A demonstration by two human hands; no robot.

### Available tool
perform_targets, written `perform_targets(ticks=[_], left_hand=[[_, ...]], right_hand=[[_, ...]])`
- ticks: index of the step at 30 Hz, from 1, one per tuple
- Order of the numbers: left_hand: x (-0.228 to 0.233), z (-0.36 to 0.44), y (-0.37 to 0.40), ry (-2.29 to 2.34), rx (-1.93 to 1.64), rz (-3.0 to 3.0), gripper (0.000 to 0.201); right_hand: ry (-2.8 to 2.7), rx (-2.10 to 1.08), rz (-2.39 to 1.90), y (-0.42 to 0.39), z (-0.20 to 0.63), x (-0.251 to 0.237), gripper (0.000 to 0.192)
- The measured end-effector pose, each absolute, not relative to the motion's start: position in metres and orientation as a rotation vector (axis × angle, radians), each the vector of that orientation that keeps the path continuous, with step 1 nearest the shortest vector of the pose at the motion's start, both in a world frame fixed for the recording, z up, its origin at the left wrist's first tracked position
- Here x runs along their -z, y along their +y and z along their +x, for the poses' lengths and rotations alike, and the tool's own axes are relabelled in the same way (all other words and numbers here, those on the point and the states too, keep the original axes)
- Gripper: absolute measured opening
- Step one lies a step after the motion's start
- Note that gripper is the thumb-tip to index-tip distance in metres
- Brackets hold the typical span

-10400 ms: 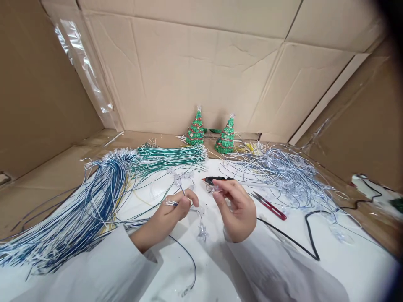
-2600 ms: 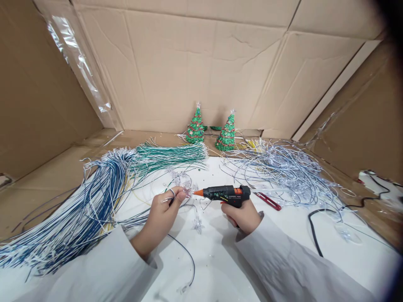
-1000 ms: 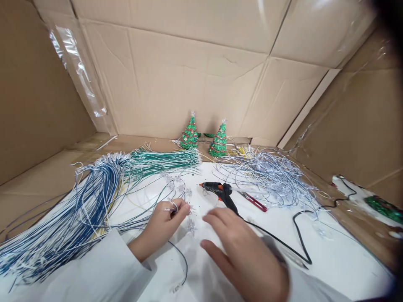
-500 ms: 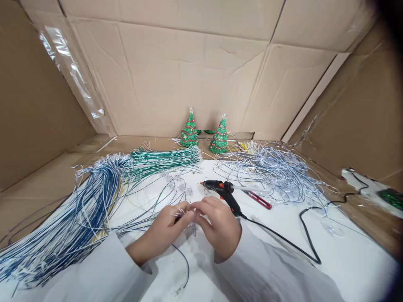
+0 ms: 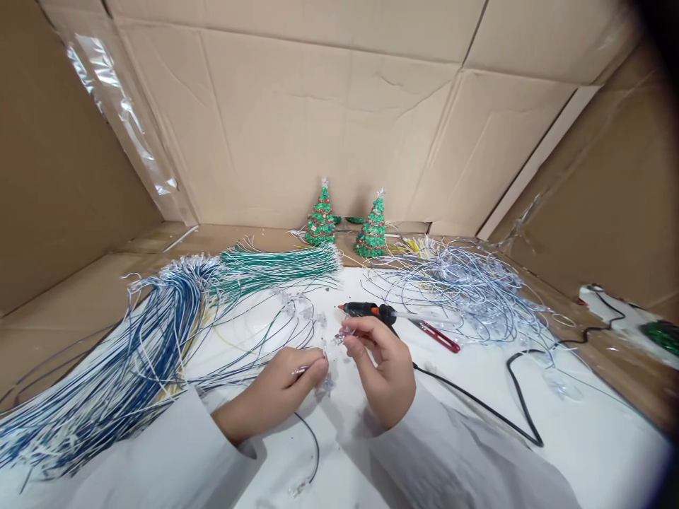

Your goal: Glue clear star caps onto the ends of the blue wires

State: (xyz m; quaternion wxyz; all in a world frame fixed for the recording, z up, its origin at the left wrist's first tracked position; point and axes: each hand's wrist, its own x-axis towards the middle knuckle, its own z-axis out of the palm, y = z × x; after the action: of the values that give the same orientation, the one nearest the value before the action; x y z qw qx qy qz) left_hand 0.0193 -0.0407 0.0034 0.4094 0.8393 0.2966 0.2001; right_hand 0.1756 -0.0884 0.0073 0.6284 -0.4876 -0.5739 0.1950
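Observation:
My left hand (image 5: 286, 382) is closed in a pinch on a thin wire, its tip poking up between thumb and forefinger. A dark wire (image 5: 314, 433) curves out below that hand, with a small clear piece (image 5: 299, 488) at its end. Slightly apart from it, my right hand (image 5: 385, 364) pinches a small clear plastic piece (image 5: 341, 335) by its fingertips. Several similar clear pieces (image 5: 305, 312) lie on the white tabletop just beyond the hands. Behind my right hand rests a black and orange glue gun (image 5: 363, 309), its grip partly hidden.
Blue and white wires (image 5: 170, 318) are bundled at left, green wires (image 5: 276, 268) behind them. Tangled wires with clear pieces (image 5: 472, 283) fill the back right. A red cutter (image 5: 438, 336), a black cord (image 5: 472, 399), two small Christmas trees (image 5: 321, 219) and cardboard walls (image 5: 318, 113) surround the work.
My hands, together before, have moved apart. The right hand has shifted slightly right with the clear piece now showing in its fingertips; the left hand has stayed nearly in place.

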Motion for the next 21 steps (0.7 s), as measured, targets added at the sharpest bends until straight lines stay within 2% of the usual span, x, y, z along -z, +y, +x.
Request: perform_targets(ticks=[7,21], left_hand=[[-0.0084,0.0196,-0.0443,0.586,-0.38,2.131,0.038],[-0.0069,0.0182,-0.0435,0.578,-0.378,2.108,0.04]], right_hand=[[-1.333,-0.532,-1.112,-0.0853,0.1761,0.0016,0.015],[-1.435,-0.432,-1.103,-0.086,0.1779,-0.0022,0.02]])
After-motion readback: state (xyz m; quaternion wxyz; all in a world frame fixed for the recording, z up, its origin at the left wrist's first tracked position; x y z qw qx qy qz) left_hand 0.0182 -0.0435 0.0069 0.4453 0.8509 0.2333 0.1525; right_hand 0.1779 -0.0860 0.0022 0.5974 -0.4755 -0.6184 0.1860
